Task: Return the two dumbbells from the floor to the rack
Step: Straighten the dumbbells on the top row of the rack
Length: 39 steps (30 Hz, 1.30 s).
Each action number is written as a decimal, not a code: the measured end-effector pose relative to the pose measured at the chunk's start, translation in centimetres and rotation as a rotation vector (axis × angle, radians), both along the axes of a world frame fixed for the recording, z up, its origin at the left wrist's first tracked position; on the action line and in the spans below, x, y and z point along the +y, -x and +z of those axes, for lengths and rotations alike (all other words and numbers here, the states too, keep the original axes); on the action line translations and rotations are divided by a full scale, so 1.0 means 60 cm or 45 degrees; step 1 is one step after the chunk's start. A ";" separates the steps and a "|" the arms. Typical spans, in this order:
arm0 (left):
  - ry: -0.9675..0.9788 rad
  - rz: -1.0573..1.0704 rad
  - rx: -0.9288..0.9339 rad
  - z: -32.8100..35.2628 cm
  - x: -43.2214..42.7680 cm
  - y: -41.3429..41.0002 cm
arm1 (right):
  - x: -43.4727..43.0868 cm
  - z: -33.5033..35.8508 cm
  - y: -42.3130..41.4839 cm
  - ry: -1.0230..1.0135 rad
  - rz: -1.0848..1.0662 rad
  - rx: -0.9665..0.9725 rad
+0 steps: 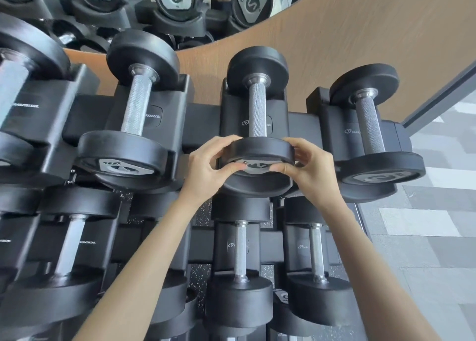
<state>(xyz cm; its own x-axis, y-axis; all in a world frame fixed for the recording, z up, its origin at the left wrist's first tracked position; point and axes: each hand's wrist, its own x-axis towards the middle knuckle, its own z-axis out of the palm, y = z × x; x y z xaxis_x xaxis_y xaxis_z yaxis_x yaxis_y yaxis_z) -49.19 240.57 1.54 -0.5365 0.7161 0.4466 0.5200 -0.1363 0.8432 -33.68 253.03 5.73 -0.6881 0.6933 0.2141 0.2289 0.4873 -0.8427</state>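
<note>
A black dumbbell (257,109) with a knurled steel handle lies in a cradle on the top tier of the black rack (203,124). My left hand (208,165) grips the left side of its near head, thumb on the grey end plate. My right hand (309,168) grips the right side of the same head. A second small dumbbell (371,127) rests in the cradle to the right, untouched. No dumbbell shows on the floor.
Larger dumbbells (134,109) fill the top-tier cradles to the left. The lower tier holds more dumbbells (240,263). Behind the rack stand a wood-panel wall (334,39) and a mirror (154,6). Grey patterned carpet (432,224) lies to the right.
</note>
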 end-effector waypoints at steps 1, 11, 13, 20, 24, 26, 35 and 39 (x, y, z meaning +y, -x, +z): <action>0.039 -0.026 0.050 0.003 0.004 0.004 | 0.002 -0.002 -0.002 -0.009 -0.002 -0.027; 0.496 0.113 0.546 0.052 -0.024 -0.005 | -0.019 0.035 -0.030 -0.629 0.018 -0.512; 0.536 0.147 0.669 0.066 -0.045 -0.003 | -0.030 0.048 -0.048 -0.724 -0.018 -0.546; 0.583 0.174 1.036 0.076 -0.111 -0.038 | -0.080 0.051 -0.098 -1.044 -0.144 -0.620; 0.641 0.179 1.128 0.061 -0.144 -0.075 | -0.122 0.035 -0.131 -1.065 -0.226 -0.653; 0.681 0.169 1.141 0.051 -0.160 -0.096 | -0.140 0.023 -0.151 -1.041 -0.218 -0.683; 0.765 0.088 1.190 0.046 -0.193 -0.189 | -0.179 0.004 -0.239 -0.985 -0.211 -0.700; 0.732 0.101 1.216 0.060 -0.181 -0.246 | -0.169 0.022 -0.307 -1.006 -0.204 -0.680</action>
<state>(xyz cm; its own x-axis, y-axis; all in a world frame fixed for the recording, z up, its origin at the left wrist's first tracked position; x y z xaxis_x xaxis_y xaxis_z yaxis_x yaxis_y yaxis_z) -34.44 229.71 5.17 -0.2037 0.9276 0.3131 0.9779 0.2080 0.0200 -15.28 242.87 7.07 -0.7397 0.5776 0.3453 0.5998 0.7985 -0.0508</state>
